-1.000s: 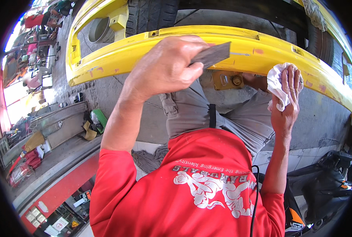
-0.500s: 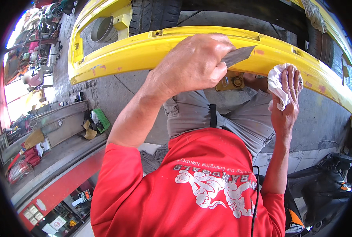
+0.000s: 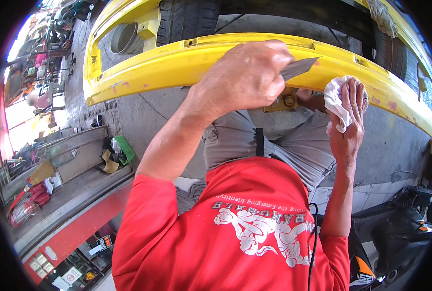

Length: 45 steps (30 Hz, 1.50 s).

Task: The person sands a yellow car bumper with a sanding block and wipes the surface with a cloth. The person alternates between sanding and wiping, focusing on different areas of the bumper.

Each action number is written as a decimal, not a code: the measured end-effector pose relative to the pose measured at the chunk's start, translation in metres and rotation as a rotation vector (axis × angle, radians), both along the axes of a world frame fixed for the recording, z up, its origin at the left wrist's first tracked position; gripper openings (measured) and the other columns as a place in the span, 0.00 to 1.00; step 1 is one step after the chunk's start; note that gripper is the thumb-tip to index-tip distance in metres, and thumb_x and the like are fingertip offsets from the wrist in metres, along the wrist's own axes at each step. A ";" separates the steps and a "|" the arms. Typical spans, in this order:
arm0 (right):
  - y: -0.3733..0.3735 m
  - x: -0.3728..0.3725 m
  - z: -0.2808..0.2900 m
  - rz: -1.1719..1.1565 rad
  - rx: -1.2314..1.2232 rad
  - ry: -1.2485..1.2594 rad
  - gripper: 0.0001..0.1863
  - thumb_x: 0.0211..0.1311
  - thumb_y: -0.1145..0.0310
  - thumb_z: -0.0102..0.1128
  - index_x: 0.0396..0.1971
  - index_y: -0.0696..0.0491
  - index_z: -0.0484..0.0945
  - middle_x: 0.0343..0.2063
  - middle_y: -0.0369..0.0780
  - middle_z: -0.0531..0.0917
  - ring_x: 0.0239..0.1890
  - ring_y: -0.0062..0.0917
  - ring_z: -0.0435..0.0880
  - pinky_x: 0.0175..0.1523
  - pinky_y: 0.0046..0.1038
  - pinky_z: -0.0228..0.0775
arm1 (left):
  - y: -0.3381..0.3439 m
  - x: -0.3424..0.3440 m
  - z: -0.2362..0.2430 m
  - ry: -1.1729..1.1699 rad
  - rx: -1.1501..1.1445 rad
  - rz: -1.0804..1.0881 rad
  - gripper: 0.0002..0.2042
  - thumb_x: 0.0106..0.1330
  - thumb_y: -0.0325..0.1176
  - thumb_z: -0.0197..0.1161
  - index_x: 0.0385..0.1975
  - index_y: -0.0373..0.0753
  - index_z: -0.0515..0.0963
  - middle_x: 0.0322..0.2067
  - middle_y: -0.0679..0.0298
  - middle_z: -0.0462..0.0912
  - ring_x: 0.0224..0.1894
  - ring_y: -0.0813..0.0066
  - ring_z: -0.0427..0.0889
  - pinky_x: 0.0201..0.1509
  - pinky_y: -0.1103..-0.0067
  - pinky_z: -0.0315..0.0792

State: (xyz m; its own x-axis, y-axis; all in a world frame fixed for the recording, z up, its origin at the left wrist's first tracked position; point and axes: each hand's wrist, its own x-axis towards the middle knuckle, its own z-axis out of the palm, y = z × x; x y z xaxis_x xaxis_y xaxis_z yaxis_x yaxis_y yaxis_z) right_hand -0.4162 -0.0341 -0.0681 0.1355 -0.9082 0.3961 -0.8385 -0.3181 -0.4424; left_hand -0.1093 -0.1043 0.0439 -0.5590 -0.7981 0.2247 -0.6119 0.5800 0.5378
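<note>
My left hand [image 3: 240, 80] is closed on a thin, dark grey flat piece [image 3: 298, 67], like a sanding sheet or spreader, held over the face of the long yellow bumper-like panel [image 3: 157, 72] that has small pinkish patches. My right hand [image 3: 352, 114] grips a crumpled white cloth [image 3: 334, 97], its long fingers laid over it at the panel's lower edge, right of my left hand. A yellowish tray with a round item [image 3: 287, 101] is partly hidden beneath the panel, behind my left hand.
Tyres [image 3: 182, 19] lie behind the panel. My grey-trousered legs are below it. A ledge [image 3: 75, 184] at left holds a green basket [image 3: 125, 148] and clutter. A black motorbike [image 3: 400, 228] stands at lower right; a workshop with cluttered benches [image 3: 41, 68] is at upper left.
My left hand has moved rightward along the panel with the dark piece. My right hand with the cloth has shifted slightly left.
</note>
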 end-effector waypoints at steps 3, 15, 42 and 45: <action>0.000 0.000 0.000 0.009 0.008 -0.002 0.31 0.79 0.64 0.66 0.79 0.41 0.73 0.80 0.36 0.71 0.87 0.34 0.57 0.89 0.49 0.43 | -0.001 0.004 0.003 -0.038 0.035 -0.001 0.18 0.62 0.28 0.66 0.51 0.26 0.83 0.48 0.46 0.88 0.51 0.43 0.88 0.60 0.63 0.81; 0.000 -0.001 0.003 0.024 0.011 -0.026 0.32 0.77 0.67 0.65 0.79 0.43 0.74 0.80 0.36 0.72 0.87 0.33 0.57 0.90 0.49 0.40 | 0.003 0.070 0.018 -0.013 0.344 0.087 0.20 0.64 0.31 0.75 0.55 0.30 0.85 0.44 0.55 0.92 0.43 0.63 0.91 0.53 0.70 0.82; 0.001 0.001 0.006 0.027 0.006 -0.034 0.29 0.81 0.65 0.62 0.79 0.45 0.74 0.81 0.38 0.71 0.87 0.37 0.58 0.89 0.47 0.42 | 0.028 0.036 -0.003 0.059 0.103 0.195 0.14 0.64 0.29 0.64 0.45 0.28 0.84 0.45 0.47 0.87 0.50 0.44 0.87 0.57 0.59 0.80; 0.001 0.000 0.003 0.039 -0.006 -0.037 0.30 0.80 0.65 0.63 0.79 0.42 0.74 0.80 0.36 0.72 0.87 0.34 0.57 0.90 0.49 0.40 | 0.026 0.031 -0.005 0.050 0.058 0.118 0.15 0.65 0.30 0.66 0.47 0.27 0.84 0.46 0.47 0.87 0.50 0.45 0.88 0.56 0.61 0.80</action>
